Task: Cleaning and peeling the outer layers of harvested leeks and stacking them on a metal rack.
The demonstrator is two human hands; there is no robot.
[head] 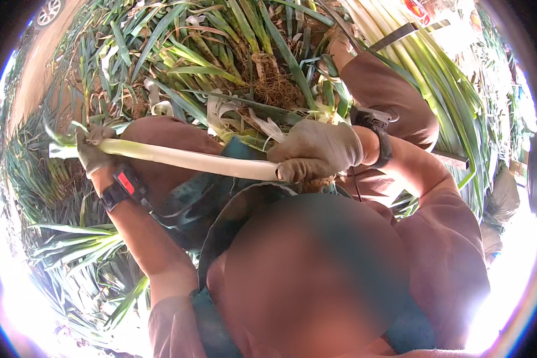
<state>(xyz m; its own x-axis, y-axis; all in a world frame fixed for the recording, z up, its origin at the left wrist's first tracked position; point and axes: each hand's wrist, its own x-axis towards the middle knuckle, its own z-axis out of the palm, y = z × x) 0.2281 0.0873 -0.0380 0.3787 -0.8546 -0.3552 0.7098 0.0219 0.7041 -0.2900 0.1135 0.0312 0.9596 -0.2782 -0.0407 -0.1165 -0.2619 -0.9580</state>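
Observation:
A peeled, pale leek [197,161] lies nearly level across my lap. My left hand [96,145], in a grey-brown work glove, is closed around it near its green end. A little torn leaf curls beside those fingers. At the other end, my right hand [317,150], in a matching glove, grips the white shaft near its base. Brownish root matter [315,184] shows just under the right hand. A dark apron [183,201] covers part of my lap beneath the leek.
Unpeeled leeks with roots [273,83] and loose leaves cover the ground ahead. Stripped leeks [429,85] lie in a metal-barred rack [394,36] at the right. More leek leaves [80,246] spread at the left. A vehicle wheel [49,12] shows at the top left.

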